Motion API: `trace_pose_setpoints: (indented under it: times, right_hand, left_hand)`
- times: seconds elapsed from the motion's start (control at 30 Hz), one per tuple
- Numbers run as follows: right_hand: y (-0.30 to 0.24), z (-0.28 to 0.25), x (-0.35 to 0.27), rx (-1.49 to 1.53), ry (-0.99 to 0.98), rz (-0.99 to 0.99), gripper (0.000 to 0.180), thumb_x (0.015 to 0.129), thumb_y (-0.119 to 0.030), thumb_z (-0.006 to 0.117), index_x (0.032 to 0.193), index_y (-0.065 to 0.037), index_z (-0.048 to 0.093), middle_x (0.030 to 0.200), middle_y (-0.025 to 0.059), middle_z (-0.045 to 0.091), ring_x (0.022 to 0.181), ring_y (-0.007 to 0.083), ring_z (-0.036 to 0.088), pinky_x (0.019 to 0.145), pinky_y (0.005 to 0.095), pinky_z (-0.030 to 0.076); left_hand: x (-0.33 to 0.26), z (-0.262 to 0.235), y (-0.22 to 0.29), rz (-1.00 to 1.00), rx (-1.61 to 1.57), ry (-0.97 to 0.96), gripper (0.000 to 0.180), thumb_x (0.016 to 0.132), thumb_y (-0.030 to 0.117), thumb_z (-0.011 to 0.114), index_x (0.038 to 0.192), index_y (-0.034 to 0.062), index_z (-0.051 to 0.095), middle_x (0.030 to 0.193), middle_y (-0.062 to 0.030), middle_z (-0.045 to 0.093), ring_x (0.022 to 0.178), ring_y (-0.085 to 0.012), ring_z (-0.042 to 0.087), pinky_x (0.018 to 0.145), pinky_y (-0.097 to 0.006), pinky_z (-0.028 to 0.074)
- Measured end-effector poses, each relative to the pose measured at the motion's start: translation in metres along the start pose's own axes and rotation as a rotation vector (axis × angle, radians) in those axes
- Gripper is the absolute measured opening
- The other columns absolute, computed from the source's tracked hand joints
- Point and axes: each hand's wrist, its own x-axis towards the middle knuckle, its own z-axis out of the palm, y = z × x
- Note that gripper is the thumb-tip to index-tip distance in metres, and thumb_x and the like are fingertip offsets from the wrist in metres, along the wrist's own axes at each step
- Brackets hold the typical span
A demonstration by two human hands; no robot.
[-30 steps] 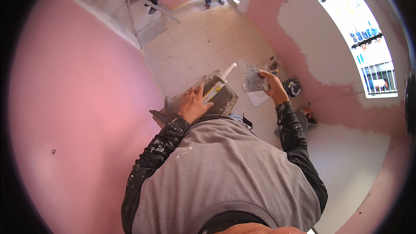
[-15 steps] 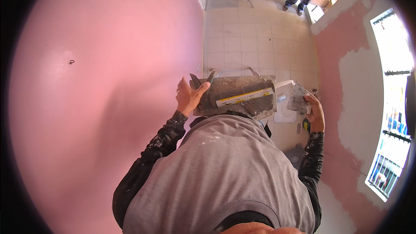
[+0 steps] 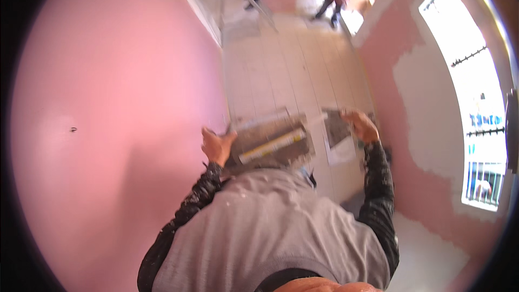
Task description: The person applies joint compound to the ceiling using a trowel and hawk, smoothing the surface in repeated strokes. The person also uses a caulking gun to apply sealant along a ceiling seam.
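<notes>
At the left, my left hand (image 3: 218, 147) is closed at the handle end of what looks like a caulking gun. Blur hides the handle and trigger. Its cartridge, a grey tube (image 3: 273, 146) with a white and yellow label, points right and ends in a pale nozzle. Behind the tube in view is a plaster-stained board (image 3: 259, 127); whether they touch I cannot tell. My right hand (image 3: 363, 126) grips a broad, flat grey scraper (image 3: 338, 131), mottled with plaster. The scraper is just right of the nozzle tip; contact between them is too blurred to make out.
A smooth pink wall (image 3: 130, 75) rises close on my left. On the right, a patchy pink and white wall (image 3: 427, 119) has a barred window (image 3: 476, 97). A stepladder (image 3: 259, 5) and two people stand far ahead on the tiled floor (image 3: 292, 65). A white sheet (image 3: 341, 154) lies below the scraper.
The view has turned, shifting the room leftward and down near the hands. My right hand has moved forward, bringing the scraper level with the nozzle. My left hand keeps its grip.
</notes>
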Motion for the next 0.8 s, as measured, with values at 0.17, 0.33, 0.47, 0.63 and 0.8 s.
trace_pose_setpoints:
  times: [0.17,0.33,0.47,0.63,0.8]
  right_hand:
    - [-0.018,0.023,-0.007,0.319,-0.089,0.222,0.02,0.091,-0.011,0.066,0.109,-0.003,0.065,0.1,0.0056,0.07,0.088,0.0188,0.068,0.081,0.0348,0.054]
    - [0.005,0.034,0.001,0.43,-0.174,0.181,0.024,0.091,-0.019,0.068,0.11,-0.004,0.064,0.099,0.0042,0.07,0.087,0.0177,0.067,0.081,0.0327,0.054]
    - [0.023,0.034,0.006,0.404,-0.217,0.121,0.02,0.091,-0.02,0.067,0.106,-0.006,0.068,0.095,0.0005,0.07,0.084,0.0121,0.065,0.076,0.0293,0.053]
    - [0.034,0.02,0.029,0.35,-0.248,0.154,0.022,0.089,-0.02,0.071,0.102,-0.002,0.069,0.094,0.0054,0.071,0.084,0.0167,0.066,0.078,0.0321,0.053]
    - [0.022,0.015,0.035,0.206,-0.274,0.196,0.029,0.088,-0.03,0.071,0.102,-0.004,0.07,0.11,0.0105,0.069,0.101,0.0253,0.066,0.094,0.0445,0.051]
  left_hand:
    - [-0.009,-0.003,0.006,0.058,-0.054,0.063,0.11,0.066,0.046,0.085,0.141,-0.0094,0.027,0.128,-0.0291,0.053,0.122,-0.041,0.052,0.104,-0.051,0.036]
    - [-0.013,-0.007,0.01,0.052,-0.068,0.075,0.108,0.065,0.047,0.084,0.14,-0.0086,0.029,0.124,-0.0286,0.056,0.119,-0.0411,0.054,0.103,-0.05,0.037]
    - [-0.006,-0.003,0.004,0.061,-0.047,0.08,0.106,0.066,0.047,0.084,0.139,-0.0081,0.03,0.124,-0.0295,0.056,0.117,-0.0423,0.056,0.101,-0.049,0.041]
    - [-0.006,0.001,0.0,0.041,-0.024,0.075,0.104,0.067,0.047,0.083,0.139,-0.0077,0.031,0.123,-0.0306,0.057,0.115,-0.0436,0.057,0.098,-0.048,0.044]
    - [-0.002,0.003,-0.005,0.046,-0.02,0.074,0.106,0.066,0.048,0.083,0.139,-0.0075,0.031,0.121,-0.0286,0.059,0.114,-0.0427,0.058,0.096,-0.048,0.046]
